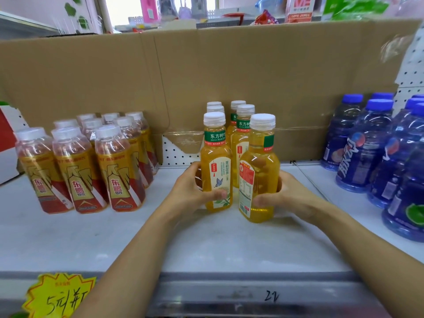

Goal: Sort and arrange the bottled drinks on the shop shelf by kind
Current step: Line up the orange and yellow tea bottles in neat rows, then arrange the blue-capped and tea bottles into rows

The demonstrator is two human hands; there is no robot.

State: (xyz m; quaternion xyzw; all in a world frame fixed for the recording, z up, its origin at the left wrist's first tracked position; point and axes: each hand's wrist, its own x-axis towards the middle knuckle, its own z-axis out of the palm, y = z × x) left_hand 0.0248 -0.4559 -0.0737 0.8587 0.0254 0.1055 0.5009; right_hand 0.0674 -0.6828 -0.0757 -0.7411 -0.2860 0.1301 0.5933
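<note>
Head view, mid-frame, my left hand grips left tea bottle, right hand grips right tea bottle, both upright, caps up

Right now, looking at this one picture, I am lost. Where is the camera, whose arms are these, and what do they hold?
There is no machine. A person wears one camera on the head, so you look down along their arms. The left hand grips a yellow tea bottle; the right hand grips a second tea bottle, back label toward us. The other tea bottles stand behind on the white shelf. Red-and-gold bottles stand on the left, blue bottles on the right, and brown cardboard lines the back.
</note>
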